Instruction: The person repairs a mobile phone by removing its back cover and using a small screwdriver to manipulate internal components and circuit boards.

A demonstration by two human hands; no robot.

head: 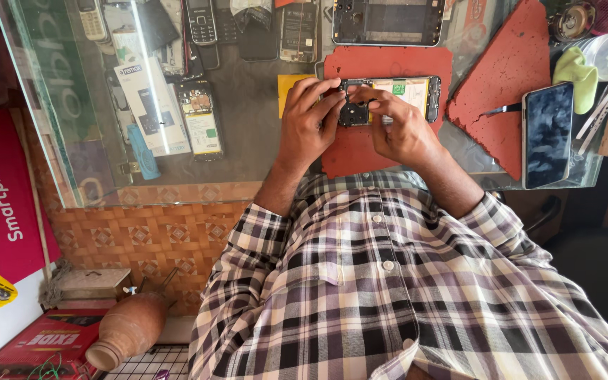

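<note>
An opened phone (411,93), back cover off with its battery and black board showing, lies on a red mat (388,65) on the glass counter. My left hand (306,125) grips the phone's left end, its fingers curled over the edge. The fingertips of my right hand (401,130) press on the black board section beside the left hand. Both hands cover that end of the phone, so what lies under the fingertips is hidden.
A second opened phone frame (388,21) lies farther back. To the right are a torn red mat piece (508,84), tweezers (501,109), a dark-screened phone (547,134) and a green cloth (577,70). Old phones (200,21) sit under the glass; a clay pot (131,327) stands on the floor.
</note>
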